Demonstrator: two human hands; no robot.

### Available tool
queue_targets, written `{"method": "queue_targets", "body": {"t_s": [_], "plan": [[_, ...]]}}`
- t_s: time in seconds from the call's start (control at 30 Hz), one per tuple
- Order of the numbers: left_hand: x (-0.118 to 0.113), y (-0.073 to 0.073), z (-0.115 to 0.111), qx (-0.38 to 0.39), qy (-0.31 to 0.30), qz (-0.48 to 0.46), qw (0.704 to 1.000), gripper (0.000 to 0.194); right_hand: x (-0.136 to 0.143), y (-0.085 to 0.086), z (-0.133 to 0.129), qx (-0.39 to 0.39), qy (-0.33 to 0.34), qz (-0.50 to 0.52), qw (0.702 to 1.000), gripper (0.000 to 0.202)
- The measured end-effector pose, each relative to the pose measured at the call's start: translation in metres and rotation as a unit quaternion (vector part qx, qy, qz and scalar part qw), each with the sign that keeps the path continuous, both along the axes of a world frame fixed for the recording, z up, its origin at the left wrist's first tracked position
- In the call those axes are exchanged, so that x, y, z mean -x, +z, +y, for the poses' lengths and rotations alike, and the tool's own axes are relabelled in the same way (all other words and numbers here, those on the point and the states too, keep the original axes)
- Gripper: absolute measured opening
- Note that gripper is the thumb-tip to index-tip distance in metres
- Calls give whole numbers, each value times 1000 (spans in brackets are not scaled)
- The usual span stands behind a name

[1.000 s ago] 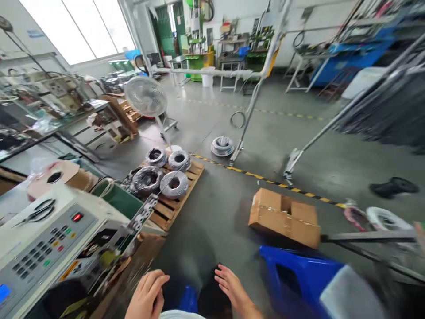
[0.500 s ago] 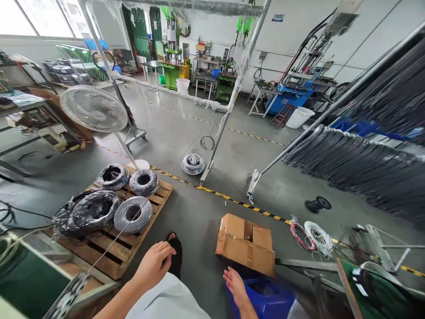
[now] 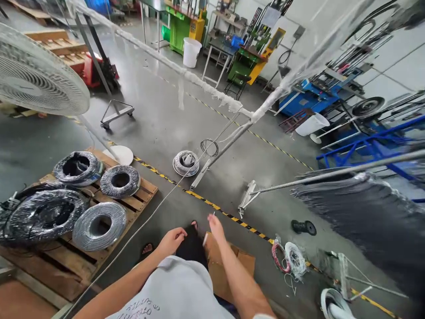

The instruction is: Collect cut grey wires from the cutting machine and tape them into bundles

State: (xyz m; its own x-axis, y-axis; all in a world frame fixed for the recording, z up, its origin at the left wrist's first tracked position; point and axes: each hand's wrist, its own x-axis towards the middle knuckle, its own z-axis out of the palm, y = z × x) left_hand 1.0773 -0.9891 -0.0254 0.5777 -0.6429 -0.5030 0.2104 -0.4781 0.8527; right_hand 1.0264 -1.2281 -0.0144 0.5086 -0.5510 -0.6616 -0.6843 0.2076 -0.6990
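Note:
My left hand (image 3: pixel 173 240) is held in front of my body with its fingers curled together; anything inside them is too small to make out. To its right, my right hand (image 3: pixel 215 227) reaches forward over the floor, fingers pressed loosely together, and what it may hold is hidden. Below my right forearm sits a brown cardboard box (image 3: pixel 245 262), partly covered by the arm. A thin pale cable (image 3: pixel 146 212) runs past the left side of my body towards a wrapped coil (image 3: pixel 186 164) on the floor.
Wrapped coils (image 3: pixel 99 227) lie on a wooden pallet (image 3: pixel 146 192) at the left, beside a fan (image 3: pixel 36 75). A metal frame (image 3: pixel 229 141) stands ahead. Dark strands hang from a rack (image 3: pixel 335 175) at the right. Red and white wire coils (image 3: pixel 295 259) lie on the floor.
The view has moved forward and tilted down. My right hand has gone from beside the box to beyond it, and its spread fingers have come together.

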Motion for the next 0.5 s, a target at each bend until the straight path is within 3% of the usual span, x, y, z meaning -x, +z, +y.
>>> {"method": "queue_targets", "body": {"t_s": [0.1,0.13,0.27,0.37,0.5], "plan": [[-54,-31,-75,0,64,14,998,33,-134,-44,-100,51,57,-60,995,50],[-76,-40,-105,1,90,15,996,33,-180,-57,-133,107,100,-89,985,55],[-195,-75,-237,5,225,9,974,39,-339,-104,-241,278,163,-124,939,68],[-307,-102,-329,-2,325,3,946,44,-408,-135,-293,345,191,-119,911,75],[-449,-140,-425,-19,393,16,919,50,-452,-161,-333,360,205,-87,906,77]]}}
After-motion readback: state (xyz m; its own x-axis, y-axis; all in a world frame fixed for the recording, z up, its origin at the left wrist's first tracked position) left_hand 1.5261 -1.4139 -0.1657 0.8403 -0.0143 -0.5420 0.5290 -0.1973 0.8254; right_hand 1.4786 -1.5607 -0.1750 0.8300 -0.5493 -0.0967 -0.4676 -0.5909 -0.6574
